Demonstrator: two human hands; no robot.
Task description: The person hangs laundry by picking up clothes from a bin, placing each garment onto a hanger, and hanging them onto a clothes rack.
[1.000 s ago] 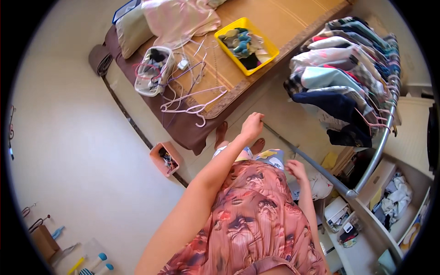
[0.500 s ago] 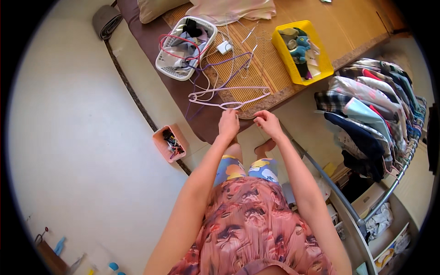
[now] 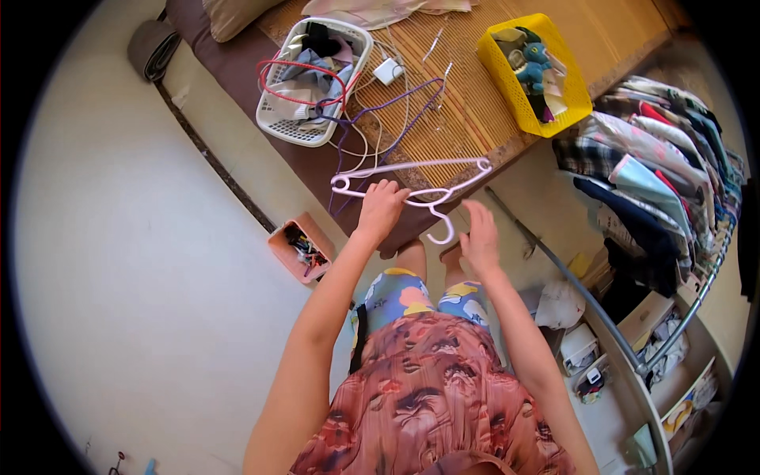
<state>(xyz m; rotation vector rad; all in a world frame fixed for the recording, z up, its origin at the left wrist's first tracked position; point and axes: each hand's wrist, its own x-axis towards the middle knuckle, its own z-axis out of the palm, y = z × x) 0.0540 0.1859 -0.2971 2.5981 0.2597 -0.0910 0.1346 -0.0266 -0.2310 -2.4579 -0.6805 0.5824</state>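
Note:
A light pink clothes hanger (image 3: 419,164) is in my left hand (image 3: 381,210), whose fingers are closed on its lower bar, left of the neck. Its hook points toward me, with the long straight bar on the far side. Close to the right of the hook, my right hand (image 3: 480,239) is open, fingers stretched, apart from the hanger. Beyond it, purple hangers (image 3: 380,108) lie on the bed mat, one reaching the white basket (image 3: 297,131). A red hanger (image 3: 265,79) rests on that basket, over clothes.
A yellow basket (image 3: 546,125) holds a blue plush toy (image 3: 534,67) and small items. A white adapter (image 3: 388,71) with a cable lies on the mat (image 3: 467,79). On the right stands a loaded clothes rack (image 3: 586,297). A pink bin (image 3: 313,229) is on the floor.
The pink hanger has come nearer and its hook now shows toward me. My left hand has shifted left along its bar. My right hand has moved right and toward me, its fingers stretched out.

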